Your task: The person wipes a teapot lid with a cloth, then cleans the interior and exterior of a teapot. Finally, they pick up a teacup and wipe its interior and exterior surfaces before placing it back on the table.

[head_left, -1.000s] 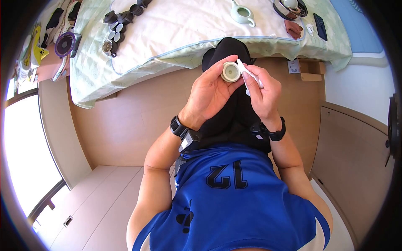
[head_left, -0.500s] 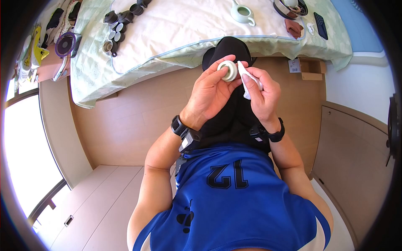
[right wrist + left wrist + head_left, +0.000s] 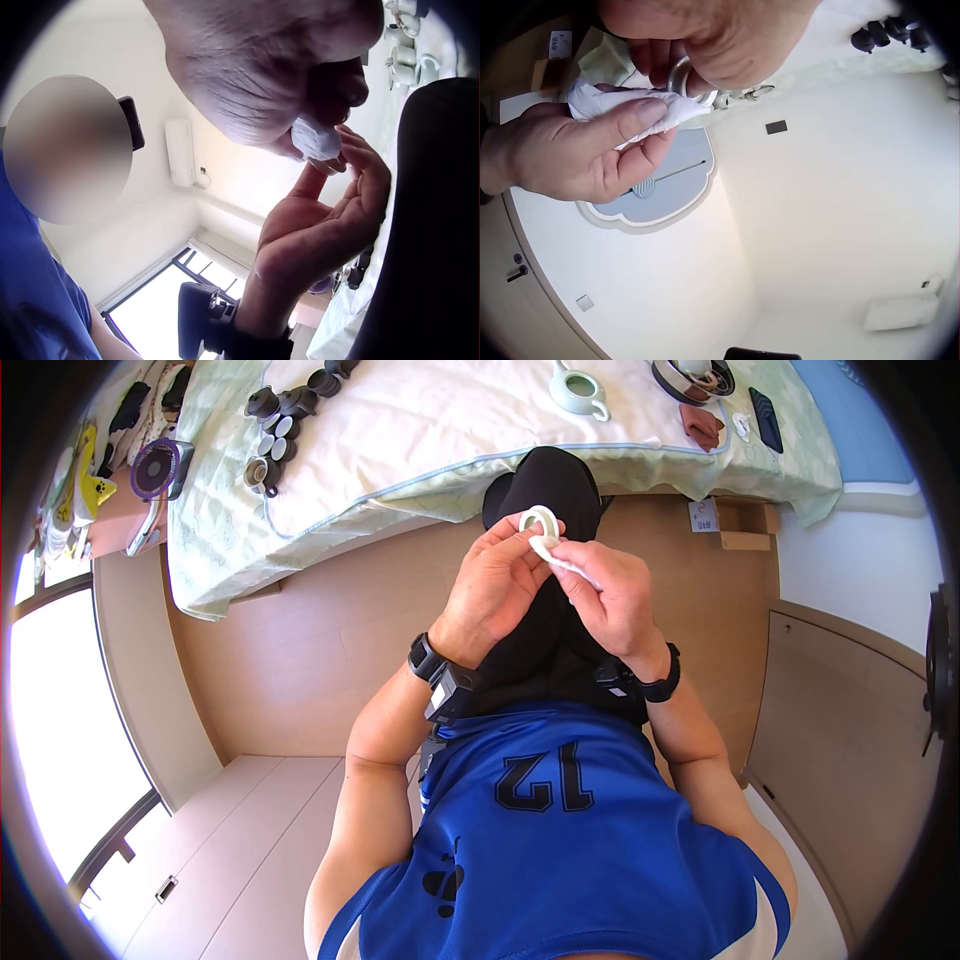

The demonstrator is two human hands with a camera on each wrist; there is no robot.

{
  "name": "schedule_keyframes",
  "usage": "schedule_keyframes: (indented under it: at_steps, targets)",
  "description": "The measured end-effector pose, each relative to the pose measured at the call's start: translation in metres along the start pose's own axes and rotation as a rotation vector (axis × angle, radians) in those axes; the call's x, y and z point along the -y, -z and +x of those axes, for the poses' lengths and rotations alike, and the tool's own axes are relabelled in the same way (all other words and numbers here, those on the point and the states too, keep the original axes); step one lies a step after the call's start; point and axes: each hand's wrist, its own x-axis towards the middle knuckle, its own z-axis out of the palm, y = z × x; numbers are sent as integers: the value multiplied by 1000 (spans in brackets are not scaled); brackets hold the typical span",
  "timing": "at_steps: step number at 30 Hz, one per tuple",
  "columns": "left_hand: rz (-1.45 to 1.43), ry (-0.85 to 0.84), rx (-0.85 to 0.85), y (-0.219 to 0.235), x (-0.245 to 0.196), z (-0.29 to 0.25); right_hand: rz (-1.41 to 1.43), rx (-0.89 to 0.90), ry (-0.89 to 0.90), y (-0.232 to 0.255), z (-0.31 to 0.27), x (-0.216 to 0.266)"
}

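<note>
In the head view my left hand (image 3: pixel 488 588) pinches a small pale ceramic teapot lid (image 3: pixel 541 511), its hollow underside and round rim tilted toward me. My right hand (image 3: pixel 612 596) holds a folded white cloth (image 3: pixel 545 549) between thumb and fingers, its tip right at the lid's lower edge. The left wrist view shows the bunched white cloth (image 3: pixel 592 103) next to the lid's rim (image 3: pixel 678 75). From the right wrist, the cloth (image 3: pixel 315 139) hides the lid.
On the covered table, a pale green teapot (image 3: pixel 578 395) stands lidless beyond my hands. Several dark teacups (image 3: pixel 285 427) and pots sit at the left. At the right are a dark bowl (image 3: pixel 680 390), a brown cloth (image 3: pixel 701 428) and a phone (image 3: pixel 768 422).
The left hand has tilted the lid more upright and brought its thumb to the rim. My right hand has moved left, bringing the cloth from beside the lid onto its lower edge.
</note>
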Motion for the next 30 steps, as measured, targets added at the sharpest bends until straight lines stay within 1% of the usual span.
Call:
schedule_keyframes:
  at_steps: [2,4,7,9,10,12,13,16,19,22,25,28,29,30]
  targets:
    - [13,-6,6,2,1,1,-9,67,48,1,2,0]
    - [26,-17,20,3,3,1,-10,28,84,-1,1,-1]
    - [12,-14,110,0,-1,-1,6,-47,108,-3,0,2]
    - [53,24,82,-4,-2,-1,9,-104,97,-3,-1,4]
    - [74,43,68,-5,-2,-2,18,-134,42,-2,0,6]
    - [37,72,141,1,2,-3,34,-196,-69,2,4,10]
    - [19,89,177,2,4,-5,54,-221,-89,1,5,5]
    - [74,24,82,-6,8,-7,98,-144,-154,9,8,6]
    - [193,-54,28,-4,5,-5,154,-91,-167,7,2,8]
    - [307,-103,4,-9,3,-6,138,-104,-143,4,2,7]
    - [365,-122,21,-6,5,-6,155,-157,-206,3,9,9]
    - [311,-105,-40,-15,5,-6,255,-231,-267,1,12,-5]
    - [311,-98,-31,-14,4,-5,357,-248,-335,1,11,-5]
    - [309,-92,-22,-12,2,-3,365,-236,-334,3,11,-5]
